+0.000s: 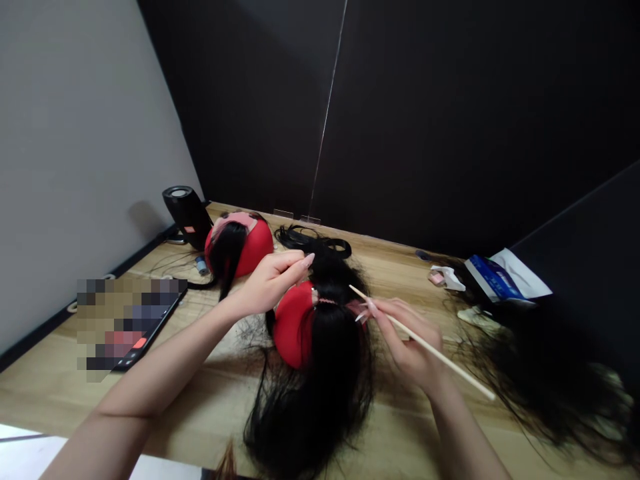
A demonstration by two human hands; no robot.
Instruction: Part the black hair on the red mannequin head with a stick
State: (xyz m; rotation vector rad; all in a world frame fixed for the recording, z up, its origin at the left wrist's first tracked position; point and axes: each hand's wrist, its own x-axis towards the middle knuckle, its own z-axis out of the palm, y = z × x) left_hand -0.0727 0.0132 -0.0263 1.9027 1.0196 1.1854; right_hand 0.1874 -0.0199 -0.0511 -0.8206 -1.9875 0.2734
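Long black hair (pixel 335 383) spills forward from a red head form (pixel 291 327) midway across the wooden table (pixel 400 430). The right hand (pixel 411 349), angled inward, grips a thin stick (pixel 453 365). The left hand (pixel 273 280) arches above, fingertips together; whether they pinch strands is unclear. Beyond, right: a blue-and-white packet (pixel 493 279), contents hidden.

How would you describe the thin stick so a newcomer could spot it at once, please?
On the wooden table, find the nearer red head form, with long black hair. At its right, the right hand holds the stick: pale, straight and slender, unlike the black hair.
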